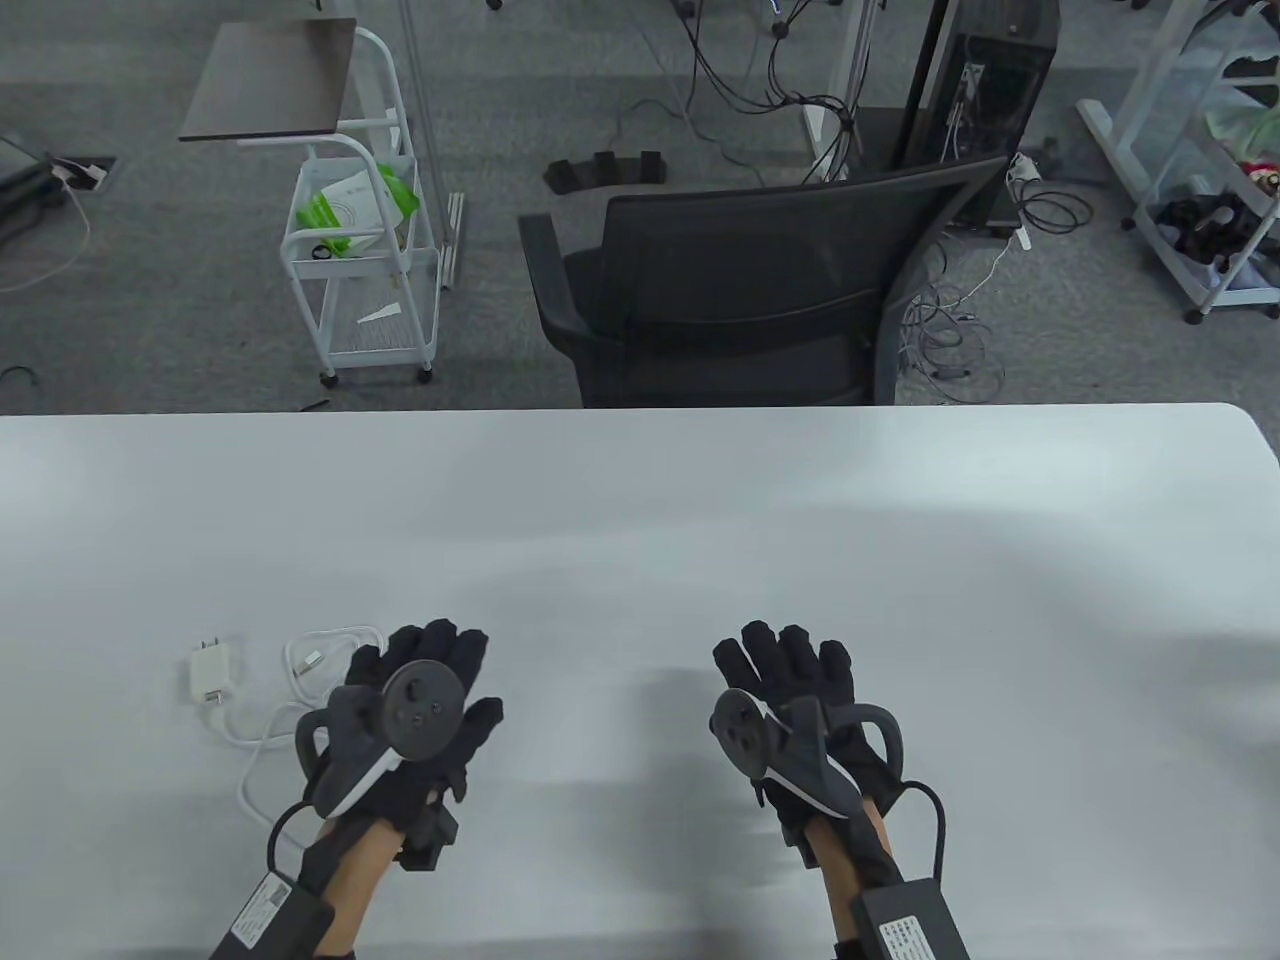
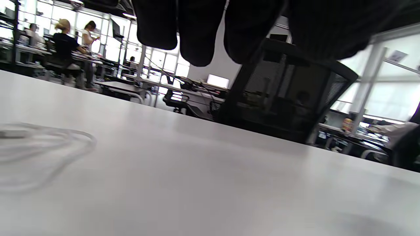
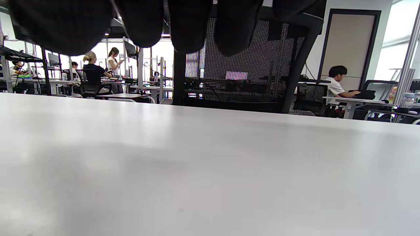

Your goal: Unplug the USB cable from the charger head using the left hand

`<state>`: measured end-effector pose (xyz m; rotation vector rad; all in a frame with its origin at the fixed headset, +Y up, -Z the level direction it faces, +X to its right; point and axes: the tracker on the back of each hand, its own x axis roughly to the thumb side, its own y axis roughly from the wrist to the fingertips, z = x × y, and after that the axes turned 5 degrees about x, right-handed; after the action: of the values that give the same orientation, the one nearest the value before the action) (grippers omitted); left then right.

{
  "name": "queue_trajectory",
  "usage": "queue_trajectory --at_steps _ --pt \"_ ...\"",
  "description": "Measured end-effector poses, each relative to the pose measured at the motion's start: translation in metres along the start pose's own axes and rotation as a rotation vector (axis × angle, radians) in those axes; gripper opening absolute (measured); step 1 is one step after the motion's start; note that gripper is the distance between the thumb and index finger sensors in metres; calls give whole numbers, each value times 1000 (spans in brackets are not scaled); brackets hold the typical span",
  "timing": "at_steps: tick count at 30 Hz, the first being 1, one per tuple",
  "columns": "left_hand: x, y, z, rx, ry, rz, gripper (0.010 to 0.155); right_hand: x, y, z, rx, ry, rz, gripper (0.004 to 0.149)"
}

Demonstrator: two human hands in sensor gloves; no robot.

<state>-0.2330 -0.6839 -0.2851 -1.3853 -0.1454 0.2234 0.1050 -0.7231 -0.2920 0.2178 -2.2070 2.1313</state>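
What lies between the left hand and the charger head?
In the table view, loops of the white USB cable lie between the left hand and the charger head.

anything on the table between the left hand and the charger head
Nothing visible blocks it. The charger head lies left of the left hand, with only its own white USB cable looped on the table between them.

Charger head (image 1: 208, 672) left of cable (image 1: 300, 690)

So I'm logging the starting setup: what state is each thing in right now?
charger head: flat on table, cable looks plugged in, untouched.
USB cable: loosely coiled beside charger, free plug lying loose.
left hand: open, holding nothing.
right hand: open, holding nothing.
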Motion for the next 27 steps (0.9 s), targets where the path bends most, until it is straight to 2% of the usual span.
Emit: queue_trajectory --at_steps 4,7,12,15,18,21,23,27 --pt "-48 25 18 1 50 232 76 -1 -1 -1 7 22 -8 69" --pt "-91 36 20 28 72 412 76 1 0 0 21 35 -17 69" --pt "-143 35 1 21 82 652 80 3 1 0 30 41 -20 68" --pt "-167 31 -13 -31 176 793 87 4 1 0 40 44 -19 68" --pt "-183 27 -25 -128 212 890 91 4 1 -1 46 47 -19 69" --pt "-193 26 -39 -181 174 925 90 4 1 -1 52 47 -20 69" --pt "-192 28 -40 -151 268 914 83 4 0 -1 56 48 -20 68" --pt "-191 32 -46 -169 365 911 67 5 1 0 61 55 -22 68"
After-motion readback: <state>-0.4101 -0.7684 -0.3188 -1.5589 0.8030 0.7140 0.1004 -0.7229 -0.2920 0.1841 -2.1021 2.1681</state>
